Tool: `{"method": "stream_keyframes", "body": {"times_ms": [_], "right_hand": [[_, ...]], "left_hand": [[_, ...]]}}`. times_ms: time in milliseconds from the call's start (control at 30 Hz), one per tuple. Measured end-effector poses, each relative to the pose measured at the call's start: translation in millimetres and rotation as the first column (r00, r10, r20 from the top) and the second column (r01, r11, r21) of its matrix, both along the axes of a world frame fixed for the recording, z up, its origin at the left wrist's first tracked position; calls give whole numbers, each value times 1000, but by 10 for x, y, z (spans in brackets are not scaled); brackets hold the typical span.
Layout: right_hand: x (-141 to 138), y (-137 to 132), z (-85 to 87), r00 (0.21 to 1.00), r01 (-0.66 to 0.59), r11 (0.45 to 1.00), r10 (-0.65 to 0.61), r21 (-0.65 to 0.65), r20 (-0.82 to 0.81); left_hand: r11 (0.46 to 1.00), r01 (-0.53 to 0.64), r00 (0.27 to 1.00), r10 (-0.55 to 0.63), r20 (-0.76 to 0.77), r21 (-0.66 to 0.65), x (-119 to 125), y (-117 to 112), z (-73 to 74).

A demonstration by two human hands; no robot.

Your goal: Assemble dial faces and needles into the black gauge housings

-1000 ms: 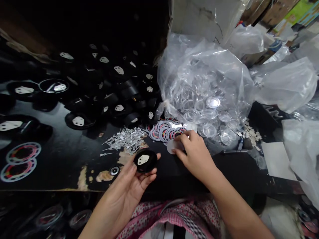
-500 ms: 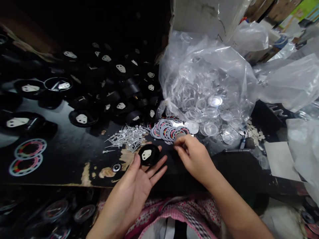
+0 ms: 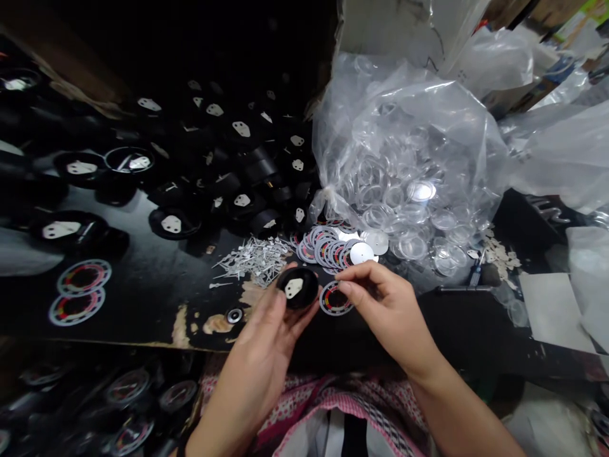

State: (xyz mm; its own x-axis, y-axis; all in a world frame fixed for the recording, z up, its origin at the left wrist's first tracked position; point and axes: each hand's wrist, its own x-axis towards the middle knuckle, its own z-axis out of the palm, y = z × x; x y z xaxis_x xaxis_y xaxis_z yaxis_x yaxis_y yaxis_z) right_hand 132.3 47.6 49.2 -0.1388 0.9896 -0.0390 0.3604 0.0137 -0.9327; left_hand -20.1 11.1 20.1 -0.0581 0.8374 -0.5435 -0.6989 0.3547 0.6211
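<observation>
My left hand [image 3: 269, 324] is closed round a round black gauge housing [image 3: 309, 289], its open face up, with a small white plate [image 3: 294, 288] inside. Between the thumb and fingers of my right hand [image 3: 380, 301] is a printed gauge dial [image 3: 333, 299], a thin disc with a dark face, coloured marks and a pale rim. The dial is held just right of the housing. Behind it lies a spread pile of similar dials [image 3: 326, 246], some showing a plain silver side. A heap of thin white pointers [image 3: 257, 259] lies beyond my left hand.
A clear bag [image 3: 409, 127] of transparent round covers stands behind the dials. Several black housings [image 3: 174, 225] crowd the back left; two dials [image 3: 83, 277] overlap at the left. A screwdriver [image 3: 476, 273], small pale plates [image 3: 499, 254] and a paper sheet [image 3: 547, 311] lie right.
My right hand has drawn a dial off the pile and brought it nearer, beside the housing. My left hand has closed more round the housing. The whole view has shifted slightly.
</observation>
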Motion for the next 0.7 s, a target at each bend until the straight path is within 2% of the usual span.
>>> {"method": "stream_keyframes", "body": {"times_ms": [100,167,267,367,500,633,700], "right_hand": [[-72,23,44,998,-53,996,51,72,31],[-109,43,39,995,-87,994,84,61,54],[-123,61,7,998,-62,996,63,-64,6],[-115,67,-22,994,-32,976,8,-215,-111],[-107,77,-46,992,-28,966,-5,-257,-125],[-83,39,-53,999,-51,969,44,-241,-32],[-68,-7,-41,997,-80,970,82,-231,-1]], "left_hand": [[998,63,995,-64,-72,-14,20,-42,-48],[995,100,986,-102,-134,-20,17,-81,-108],[989,147,966,-143,-217,2,-17,-123,-208],[982,185,967,-175,-184,37,-57,-131,-263],[974,215,965,-200,-169,75,-75,-134,-273],[970,230,940,-200,-277,77,-67,-138,-222],[961,269,903,-231,-363,58,-89,-140,-172]]}}
